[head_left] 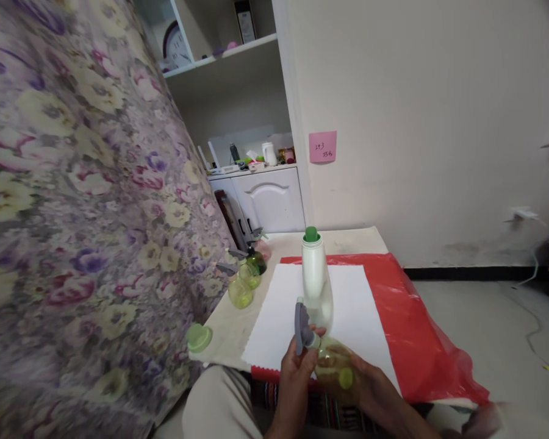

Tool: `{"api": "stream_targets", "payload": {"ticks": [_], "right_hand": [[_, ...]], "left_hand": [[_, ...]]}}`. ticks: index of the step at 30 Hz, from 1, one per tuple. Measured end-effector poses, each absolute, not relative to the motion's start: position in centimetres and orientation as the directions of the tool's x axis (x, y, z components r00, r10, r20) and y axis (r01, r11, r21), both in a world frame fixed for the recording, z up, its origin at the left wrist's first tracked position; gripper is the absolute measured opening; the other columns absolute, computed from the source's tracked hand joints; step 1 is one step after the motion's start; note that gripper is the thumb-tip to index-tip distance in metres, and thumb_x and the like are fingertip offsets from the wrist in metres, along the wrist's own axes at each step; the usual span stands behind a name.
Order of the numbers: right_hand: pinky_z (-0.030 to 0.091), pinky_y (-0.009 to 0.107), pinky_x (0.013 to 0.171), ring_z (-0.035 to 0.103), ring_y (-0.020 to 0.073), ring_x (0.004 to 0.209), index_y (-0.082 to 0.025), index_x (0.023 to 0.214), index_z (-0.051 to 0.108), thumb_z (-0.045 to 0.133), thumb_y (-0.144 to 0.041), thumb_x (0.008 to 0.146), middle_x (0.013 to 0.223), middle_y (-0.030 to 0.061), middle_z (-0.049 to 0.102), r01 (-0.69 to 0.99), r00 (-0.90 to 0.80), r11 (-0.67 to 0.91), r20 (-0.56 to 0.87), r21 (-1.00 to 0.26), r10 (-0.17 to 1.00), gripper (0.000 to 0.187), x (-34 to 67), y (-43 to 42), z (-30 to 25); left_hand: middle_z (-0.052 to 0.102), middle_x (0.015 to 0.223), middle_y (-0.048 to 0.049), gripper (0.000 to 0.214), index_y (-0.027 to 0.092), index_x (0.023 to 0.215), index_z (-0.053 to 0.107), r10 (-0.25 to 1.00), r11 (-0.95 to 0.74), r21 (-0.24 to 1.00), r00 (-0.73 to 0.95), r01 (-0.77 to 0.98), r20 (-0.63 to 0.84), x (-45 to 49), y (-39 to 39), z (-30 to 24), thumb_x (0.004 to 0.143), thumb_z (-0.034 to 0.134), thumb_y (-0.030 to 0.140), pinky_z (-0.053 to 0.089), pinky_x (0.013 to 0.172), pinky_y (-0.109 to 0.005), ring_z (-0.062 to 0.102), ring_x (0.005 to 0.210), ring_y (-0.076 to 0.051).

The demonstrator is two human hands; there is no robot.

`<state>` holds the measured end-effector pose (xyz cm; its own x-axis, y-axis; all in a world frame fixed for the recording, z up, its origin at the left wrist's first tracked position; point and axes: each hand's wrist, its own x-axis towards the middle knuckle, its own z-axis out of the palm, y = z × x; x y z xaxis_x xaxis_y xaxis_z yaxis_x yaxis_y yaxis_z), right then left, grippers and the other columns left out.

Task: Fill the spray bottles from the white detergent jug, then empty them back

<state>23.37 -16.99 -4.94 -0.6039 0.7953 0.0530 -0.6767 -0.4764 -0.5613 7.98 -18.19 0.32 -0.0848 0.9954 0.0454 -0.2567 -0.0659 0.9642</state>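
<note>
My left hand (297, 369) pinches the grey trigger head (302, 326) of a small yellow-green spray bottle (333, 366). My right hand (370, 387) wraps around the bottle's clear body from the right. Both hands hover over the near edge of a white sheet (348, 305) on the low table. Just beyond them stands a tall white bottle with a green cap (315, 274), upright on the sheet.
Red plastic (412, 317) covers the table's right side. Three more spray bottles (244, 277) stand at the left edge, and a loose green cap (199, 337) lies near the front corner. A floral curtain (73, 213) hangs at left; a white cabinet (269, 198) is behind.
</note>
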Motion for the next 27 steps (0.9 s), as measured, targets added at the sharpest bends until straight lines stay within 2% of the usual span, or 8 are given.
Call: {"api": "stream_targets", "payload": {"ticks": [4, 8, 14, 18, 22, 27], "right_hand": [[0.036, 0.048, 0.104, 0.056, 0.0306, 0.12, -0.024, 0.121, 0.063, 0.067, -0.044, 0.078, 0.125, 0.0089, 0.065, -0.694, -0.562, -0.396, 0.11, -0.602, 0.82, 0.047, 22.9, -17.1, -4.7], [0.035, 0.049, 0.105, 0.054, 0.0319, 0.122, -0.026, 0.121, 0.063, 0.066, -0.048, 0.078, 0.126, 0.0092, 0.064, -0.67, -0.556, -0.361, 0.117, -0.648, 0.823, 0.048, 22.3, -17.4, -4.8], [0.036, 0.047, 0.105, 0.058, 0.0299, 0.118, -0.029, 0.121, 0.062, 0.071, -0.045, 0.076, 0.125, 0.0079, 0.065, -0.648, -0.594, -0.395, 0.108, -0.652, 0.797, 0.048, 22.1, -17.7, -5.0], [0.036, 0.046, 0.105, 0.058, 0.029, 0.118, -0.027, 0.121, 0.061, 0.072, -0.045, 0.077, 0.125, 0.0084, 0.064, -0.642, -0.584, -0.393, 0.087, -0.658, 0.807, 0.049, 22.2, -17.7, -5.5], [0.038, 0.048, 0.103, 0.06, 0.0296, 0.113, -0.026, 0.118, 0.062, 0.07, -0.045, 0.077, 0.12, 0.0086, 0.067, -0.639, -0.565, -0.379, 0.073, -0.669, 0.822, 0.046, 22.3, -17.6, -5.7], [0.039, 0.049, 0.101, 0.063, 0.0312, 0.106, -0.024, 0.107, 0.069, 0.074, -0.05, 0.071, 0.11, 0.0078, 0.072, -0.622, -0.532, -0.381, 0.012, -0.684, 0.847, 0.045, 22.0, -17.9, -4.0]], "left_hand": [[0.07, 0.118, -0.0124, 0.042, 0.02, 0.108, 0.072, 0.992, -0.056, 0.969, -0.122, -0.239, 0.027, 7.5, -18.7, 0.2, 0.071, 0.076, 0.038, 0.041, 0.103, -0.043, 0.056, 0.119, -0.033], [0.068, 0.121, -0.0136, 0.041, 0.019, 0.104, 0.073, 0.986, -0.019, 0.959, -0.163, -0.282, -0.028, 7.3, -18.9, 0.1, 0.068, 0.078, 0.039, 0.045, 0.1, -0.042, 0.057, 0.118, -0.033], [0.07, 0.117, -0.0157, 0.042, 0.018, 0.108, 0.07, 0.991, -0.033, 0.94, -0.131, -0.339, -0.012, 6.8, -18.9, -0.4, 0.072, 0.075, 0.039, 0.045, 0.099, -0.048, 0.06, 0.114, -0.034], [0.07, 0.116, -0.016, 0.047, 0.019, 0.115, 0.067, 0.988, -0.041, 0.94, -0.152, -0.338, -0.011, 6.7, -19.0, -0.4, 0.074, 0.074, 0.041, 0.047, 0.096, -0.044, 0.06, 0.113, -0.033], [0.07, 0.116, -0.0148, 0.04, 0.018, 0.105, 0.071, 0.987, -0.033, 0.952, -0.159, -0.305, -0.017, 6.8, -18.9, -0.1, 0.074, 0.073, 0.044, 0.049, 0.091, -0.041, 0.062, 0.108, -0.032], [0.072, 0.111, -0.0132, 0.034, 0.018, 0.101, 0.07, 0.993, -0.047, 0.949, -0.117, -0.312, 0.011, 7.0, -18.8, -0.2, 0.077, 0.069, 0.043, 0.05, 0.088, -0.039, 0.063, 0.104, -0.03]]}}
